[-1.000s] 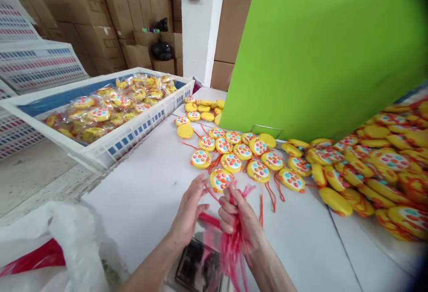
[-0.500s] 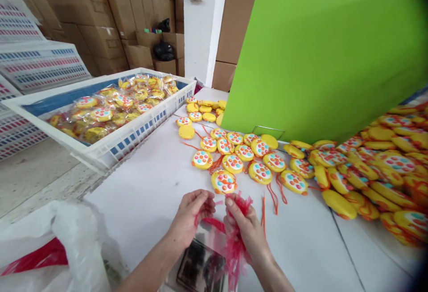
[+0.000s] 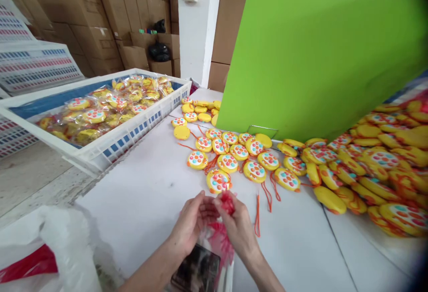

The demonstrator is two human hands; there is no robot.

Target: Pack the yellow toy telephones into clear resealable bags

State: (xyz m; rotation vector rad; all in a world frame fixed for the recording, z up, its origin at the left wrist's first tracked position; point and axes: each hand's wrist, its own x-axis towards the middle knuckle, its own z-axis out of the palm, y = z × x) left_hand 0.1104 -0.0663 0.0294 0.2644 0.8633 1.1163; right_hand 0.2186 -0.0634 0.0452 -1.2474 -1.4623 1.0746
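My right hand (image 3: 236, 220) is closed round a bunch of thin pink plastic strips (image 3: 224, 243), which hang down below it. Beside it my left hand (image 3: 195, 216) is cupped, fingers curled toward the strips; whether it grips anything is hidden. A dark flat object (image 3: 197, 267) under clear plastic lies beneath my hands. Just beyond them sits a yellow turtle-like toy (image 3: 218, 181) with a white, dotted top. More such toys (image 3: 256, 171) with orange cords spread over the white table (image 3: 140, 198). One loose orange cord (image 3: 257, 216) lies right of my right hand.
A white basket (image 3: 110, 160) of bagged yellow toys stands at the left. A green panel (image 3: 301, 51) rises behind the table, and a large heap of toys (image 3: 377, 158) fills the right. A white plastic bag (image 3: 67, 238) is at the lower left. Cardboard boxes (image 3: 73, 4) are stacked behind.
My hands have come closer together, and my right hand has moved in toward my left with the pink strips. The whole view has shifted slightly.
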